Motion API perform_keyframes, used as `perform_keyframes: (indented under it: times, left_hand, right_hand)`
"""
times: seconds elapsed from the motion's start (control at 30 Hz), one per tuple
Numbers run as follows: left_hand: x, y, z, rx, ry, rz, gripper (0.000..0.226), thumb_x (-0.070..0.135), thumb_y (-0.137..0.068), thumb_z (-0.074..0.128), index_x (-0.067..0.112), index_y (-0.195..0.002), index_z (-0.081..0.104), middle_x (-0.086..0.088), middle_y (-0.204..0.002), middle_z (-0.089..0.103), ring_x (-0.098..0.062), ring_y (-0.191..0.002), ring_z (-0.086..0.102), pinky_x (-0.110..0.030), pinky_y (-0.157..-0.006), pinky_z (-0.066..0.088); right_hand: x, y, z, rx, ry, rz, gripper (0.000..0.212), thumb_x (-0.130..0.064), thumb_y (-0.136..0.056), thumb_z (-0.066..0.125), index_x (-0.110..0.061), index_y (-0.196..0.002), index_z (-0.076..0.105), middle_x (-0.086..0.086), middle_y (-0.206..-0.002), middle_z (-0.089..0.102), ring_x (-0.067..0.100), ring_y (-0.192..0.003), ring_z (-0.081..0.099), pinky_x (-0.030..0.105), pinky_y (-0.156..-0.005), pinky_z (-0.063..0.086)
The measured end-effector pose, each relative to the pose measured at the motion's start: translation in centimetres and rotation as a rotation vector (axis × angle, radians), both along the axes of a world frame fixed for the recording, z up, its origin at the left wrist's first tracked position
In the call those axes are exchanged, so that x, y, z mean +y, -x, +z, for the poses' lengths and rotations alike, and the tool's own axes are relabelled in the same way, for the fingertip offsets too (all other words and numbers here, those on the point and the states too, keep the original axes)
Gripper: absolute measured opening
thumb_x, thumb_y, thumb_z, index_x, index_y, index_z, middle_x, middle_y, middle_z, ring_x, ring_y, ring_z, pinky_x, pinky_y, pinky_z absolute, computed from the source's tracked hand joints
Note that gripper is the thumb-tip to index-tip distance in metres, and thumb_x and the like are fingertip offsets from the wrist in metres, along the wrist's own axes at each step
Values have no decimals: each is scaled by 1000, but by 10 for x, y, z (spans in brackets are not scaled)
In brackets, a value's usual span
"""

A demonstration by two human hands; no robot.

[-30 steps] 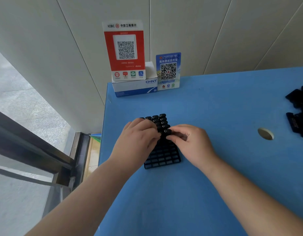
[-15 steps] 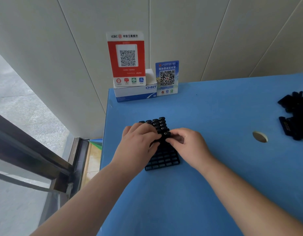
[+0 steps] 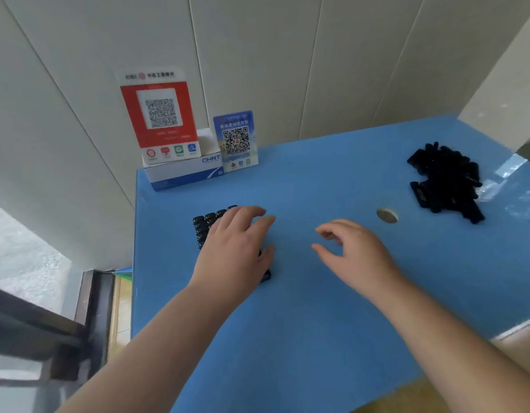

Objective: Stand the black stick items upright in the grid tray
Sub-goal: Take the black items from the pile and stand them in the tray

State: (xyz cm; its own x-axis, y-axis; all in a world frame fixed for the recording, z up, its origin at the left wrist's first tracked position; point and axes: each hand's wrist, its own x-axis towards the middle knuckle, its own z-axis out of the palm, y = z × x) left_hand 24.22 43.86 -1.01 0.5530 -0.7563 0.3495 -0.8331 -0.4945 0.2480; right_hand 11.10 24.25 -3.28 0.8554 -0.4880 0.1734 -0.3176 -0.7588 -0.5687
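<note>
We note the right hand (image 3: 354, 251) has left the black plastic grid tray (image 3: 265, 276), fingers loose and empty; the left hand (image 3: 234, 248) rests flat over it. Next: loose black stick items (image 3: 447, 181) heaped far right.

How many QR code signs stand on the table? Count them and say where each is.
2. The red QR sign leans at the wall on the white-and-blue box; the smaller blue QR sign stands just right of that box. None seems hidden.
</note>
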Motion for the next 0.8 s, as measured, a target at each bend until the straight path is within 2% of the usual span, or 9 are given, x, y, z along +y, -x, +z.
perform_keyframes:
  times: [0.07,0.13,0.2,0.33,0.5,0.8]
  left_hand:
    - [-14,9,2,-37,-123,-71,47,29,-83,73,17,-128,63,-3,-132,59,-27,-126,52,-41,-102,43]
    - [-29,20,1,-55,-241,-119,51,37,-89,64,20,-136,54,-2,-144,49,-24,-136,42,-38,-109,35]
    - [-45,32,-2,-49,-281,-132,56,43,-93,56,21,-143,44,0,-152,39,-22,-140,34,-36,-112,30]
    - [-80,65,1,-50,-299,-121,62,46,-95,52,23,-149,32,0,-156,32,-22,-142,31,-36,-112,32]
    - [-127,129,6,-79,-321,-156,63,49,-93,52,26,-149,33,0,-154,33,-23,-141,29,-37,-111,31]
    - [-207,243,4,-27,-315,-188,61,50,-93,52,28,-148,38,1,-150,40,-24,-138,36,-38,-109,36]
  right_hand:
    - [-13,24,14,31,117,-34,27,-38,-89,67,-25,-113,68,-16,-109,64,4,-102,61,23,-88,49]
    - [-28,48,24,63,174,-89,33,-39,-89,67,-24,-118,66,-15,-116,63,7,-109,61,25,-91,48]
    - [-43,74,30,129,176,-147,41,-40,-89,69,-24,-126,63,-13,-125,59,10,-117,57,29,-95,48]
    - [-71,130,36,255,213,-239,51,-43,-89,70,-26,-135,55,-12,-133,52,13,-124,50,26,-96,40]
    - [-104,204,45,317,212,-334,54,-45,-90,66,-25,-138,52,-6,-136,51,20,-126,50,35,-101,42]
    - [-165,316,54,329,249,-360,52,-45,-88,67,-26,-135,53,-6,-130,54,21,-121,52,35,-96,44]
